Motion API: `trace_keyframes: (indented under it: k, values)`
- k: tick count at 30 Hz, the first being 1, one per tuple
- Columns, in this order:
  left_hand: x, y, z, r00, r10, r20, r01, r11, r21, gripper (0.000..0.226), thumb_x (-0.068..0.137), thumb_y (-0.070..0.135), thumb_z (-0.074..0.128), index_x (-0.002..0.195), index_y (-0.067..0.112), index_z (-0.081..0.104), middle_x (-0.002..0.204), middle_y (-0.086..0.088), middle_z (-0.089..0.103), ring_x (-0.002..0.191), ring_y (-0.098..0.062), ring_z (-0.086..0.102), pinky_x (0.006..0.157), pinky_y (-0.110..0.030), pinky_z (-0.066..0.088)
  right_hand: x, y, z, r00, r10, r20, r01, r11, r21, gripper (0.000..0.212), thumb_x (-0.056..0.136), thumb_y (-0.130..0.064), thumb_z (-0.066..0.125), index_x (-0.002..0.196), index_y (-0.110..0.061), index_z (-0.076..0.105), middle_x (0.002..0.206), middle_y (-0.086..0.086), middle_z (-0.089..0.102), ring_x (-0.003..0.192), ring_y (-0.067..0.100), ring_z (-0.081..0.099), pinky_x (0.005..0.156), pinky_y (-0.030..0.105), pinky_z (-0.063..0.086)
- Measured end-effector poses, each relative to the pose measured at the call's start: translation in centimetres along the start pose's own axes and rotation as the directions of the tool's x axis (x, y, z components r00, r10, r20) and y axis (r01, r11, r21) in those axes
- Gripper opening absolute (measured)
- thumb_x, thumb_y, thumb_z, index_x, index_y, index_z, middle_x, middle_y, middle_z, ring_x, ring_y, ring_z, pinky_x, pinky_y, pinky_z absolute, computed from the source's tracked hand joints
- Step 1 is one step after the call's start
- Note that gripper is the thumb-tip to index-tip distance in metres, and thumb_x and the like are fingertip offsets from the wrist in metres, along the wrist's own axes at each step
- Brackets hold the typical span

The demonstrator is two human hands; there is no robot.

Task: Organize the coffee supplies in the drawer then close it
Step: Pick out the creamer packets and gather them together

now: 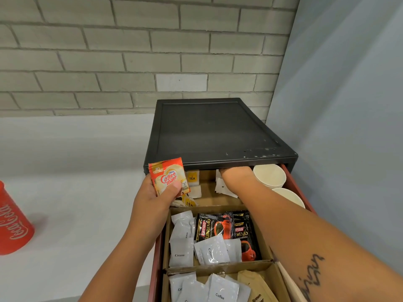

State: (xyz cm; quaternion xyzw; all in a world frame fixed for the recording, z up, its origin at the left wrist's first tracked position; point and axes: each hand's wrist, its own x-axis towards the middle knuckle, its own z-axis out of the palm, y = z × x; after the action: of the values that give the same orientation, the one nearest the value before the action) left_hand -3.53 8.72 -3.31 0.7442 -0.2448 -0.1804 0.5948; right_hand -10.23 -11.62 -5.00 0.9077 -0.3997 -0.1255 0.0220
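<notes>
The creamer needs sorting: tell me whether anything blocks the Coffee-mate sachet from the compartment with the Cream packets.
Nothing visible does. The left hand holds the Coffee-mate sachet; the Cream packets lie uncovered just nearer, past a cardboard divider. The right forearm crosses farther right.

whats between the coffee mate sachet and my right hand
Head view: next to the Coffee mate sachet, a yellow TEA bag, bare drawer cardboard, then white packets under the right hand.
</notes>
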Motion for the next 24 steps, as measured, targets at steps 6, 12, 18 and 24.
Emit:
trace_keyframes:
  k: [6,12,18,24]
  values:
    - [0.0,0.1,0.1,1.0,-0.003,0.008,0.003,1.0,-0.009,0.038,0.089,0.03,0.058,0.125,0.02,0.048,0.115,-0.003,0.061,0.097,-0.017,0.059,0.071,-0.023,0.048,-0.1,-0.1,-0.4,0.993,0.025,0.113,-0.03,0.999,0.042,0.04,0.093,-0.007,0.053,0.132,-0.01,0.048,0.133,0.009,0.05,0.119,0.028,0.05,0.102,0.036,0.042]
    - [-0.2,0.3,0.1,1.0,-0.001,0.006,0.001,1.0,-0.007,0.039,0.09,0.03,0.057,0.126,0.02,0.048,0.116,-0.002,0.06,0.097,-0.015,0.057,0.072,-0.025,0.047,-0.3,-0.9,-0.6,0.984,0.02,0.175,-0.033,0.997,0.07,0.044,0.095,-0.011,0.051,0.137,-0.012,0.041,0.133,0.009,0.048,0.118,0.029,0.05,0.101,0.038,0.042]
    - [-0.1,0.3,0.1,1.0,0.004,0.01,-0.004,1.0,-0.009,0.038,0.09,0.03,0.056,0.126,0.019,0.048,0.117,-0.003,0.06,0.101,-0.019,0.058,0.082,-0.034,0.049,-2.1,-0.9,0.0,0.995,0.002,0.095,-0.01,0.996,0.086,0.043,0.092,-0.005,0.051,0.134,-0.002,0.043,0.132,0.017,0.051,0.12,0.033,0.051,0.095,0.036,0.045]
    - [0.0,0.2,-0.1,1.0,-0.003,0.016,0.004,0.999,-0.054,0.031,0.09,0.032,0.056,0.12,0.023,0.049,0.11,0.001,0.061,0.087,-0.011,0.06,0.066,-0.02,0.048,-2.7,-1.0,1.2,1.0,0.011,0.025,-0.009,0.999,-0.044,0.048,0.09,-0.003,0.054,0.137,-0.006,0.042,0.132,0.015,0.054,0.12,0.033,0.052,0.094,0.039,0.047]
